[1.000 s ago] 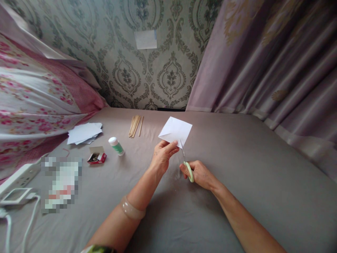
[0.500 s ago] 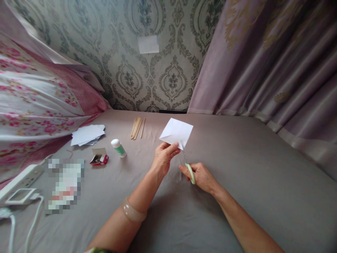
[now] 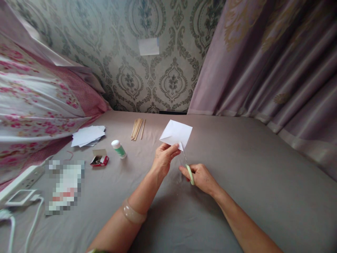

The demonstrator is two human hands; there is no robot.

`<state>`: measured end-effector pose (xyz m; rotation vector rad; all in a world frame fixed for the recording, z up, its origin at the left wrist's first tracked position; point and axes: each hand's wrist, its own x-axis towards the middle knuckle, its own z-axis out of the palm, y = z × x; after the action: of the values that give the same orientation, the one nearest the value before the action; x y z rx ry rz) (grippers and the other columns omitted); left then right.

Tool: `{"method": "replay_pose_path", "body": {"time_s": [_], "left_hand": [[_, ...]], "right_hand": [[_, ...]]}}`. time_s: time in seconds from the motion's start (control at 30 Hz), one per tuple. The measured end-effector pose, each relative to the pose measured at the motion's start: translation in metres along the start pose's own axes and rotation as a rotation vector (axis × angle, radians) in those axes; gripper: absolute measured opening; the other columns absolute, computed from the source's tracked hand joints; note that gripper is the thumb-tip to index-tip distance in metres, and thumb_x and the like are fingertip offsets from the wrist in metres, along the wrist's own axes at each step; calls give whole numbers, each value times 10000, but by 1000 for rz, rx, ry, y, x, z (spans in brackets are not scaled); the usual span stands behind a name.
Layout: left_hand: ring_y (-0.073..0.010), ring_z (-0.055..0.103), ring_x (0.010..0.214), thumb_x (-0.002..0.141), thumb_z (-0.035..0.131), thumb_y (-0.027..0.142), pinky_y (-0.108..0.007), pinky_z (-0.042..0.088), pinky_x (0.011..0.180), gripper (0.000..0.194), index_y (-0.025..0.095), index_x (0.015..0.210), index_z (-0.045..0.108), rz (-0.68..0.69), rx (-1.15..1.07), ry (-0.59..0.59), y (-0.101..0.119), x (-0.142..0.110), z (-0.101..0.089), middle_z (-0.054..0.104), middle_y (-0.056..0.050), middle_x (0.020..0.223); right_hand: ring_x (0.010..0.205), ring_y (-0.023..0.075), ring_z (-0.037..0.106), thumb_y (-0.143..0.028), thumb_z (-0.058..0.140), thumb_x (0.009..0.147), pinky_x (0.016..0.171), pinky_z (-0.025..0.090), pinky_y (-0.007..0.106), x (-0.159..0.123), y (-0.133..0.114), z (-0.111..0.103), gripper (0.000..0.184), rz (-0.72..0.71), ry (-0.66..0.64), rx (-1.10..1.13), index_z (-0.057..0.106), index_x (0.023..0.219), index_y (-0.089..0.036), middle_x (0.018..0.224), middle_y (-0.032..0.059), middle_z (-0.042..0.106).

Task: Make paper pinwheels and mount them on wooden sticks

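Note:
A white sheet of paper [image 3: 177, 133], roughly square, is held up by its lower edge. My left hand [image 3: 163, 158] pinches that edge between thumb and fingers. Scissors [image 3: 190, 174] with pale green handles are in my right hand [image 3: 201, 177], the fingers closed round the loops. Their blades point up and lie against the paper's lower right part, close to my left fingertips. A cut line or crease shows by the blades; I cannot tell which.
Left of my hands are a white-capped glue stick [image 3: 119, 149], a small open red box [image 3: 99, 159], several wooden sticks [image 3: 137, 129] and a stack of white paper [image 3: 88, 136]. Further left lie a power strip [image 3: 22, 182] with cables and a blurred packet [image 3: 65, 189]. A curtain [image 3: 250, 70] hangs at right.
The scissors' handles have tilted slightly and look narrower, the blades still at the paper's lower edge. My left hand keeps its grip; the whole view has shifted a little.

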<state>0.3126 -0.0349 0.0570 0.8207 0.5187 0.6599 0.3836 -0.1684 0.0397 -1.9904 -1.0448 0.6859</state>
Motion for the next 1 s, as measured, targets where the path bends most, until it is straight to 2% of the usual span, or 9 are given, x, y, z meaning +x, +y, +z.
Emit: {"method": "replay_pose_path", "body": {"time_s": [0.3, 1.0], "left_hand": [[-89, 613, 609, 534, 844, 218, -212, 510, 611, 302, 115, 781, 705, -42, 9, -76, -8, -5, 4, 693, -26, 770], [-82, 604, 585, 503, 860, 227, -210, 499, 603, 321, 125, 760, 696, -43, -15, -58, -6, -6, 7, 681, -10, 739]], "right_hand": [[514, 109, 395, -617, 540, 752, 518, 297, 250, -1, -4, -6, 513, 36, 24, 44, 487, 510, -168, 491, -26, 413], [490, 92, 355, -569, 525, 777, 491, 265, 245, -1, -3, -5, 497, -2, 89, 21, 461, 485, -172, 477, -41, 333]]}}
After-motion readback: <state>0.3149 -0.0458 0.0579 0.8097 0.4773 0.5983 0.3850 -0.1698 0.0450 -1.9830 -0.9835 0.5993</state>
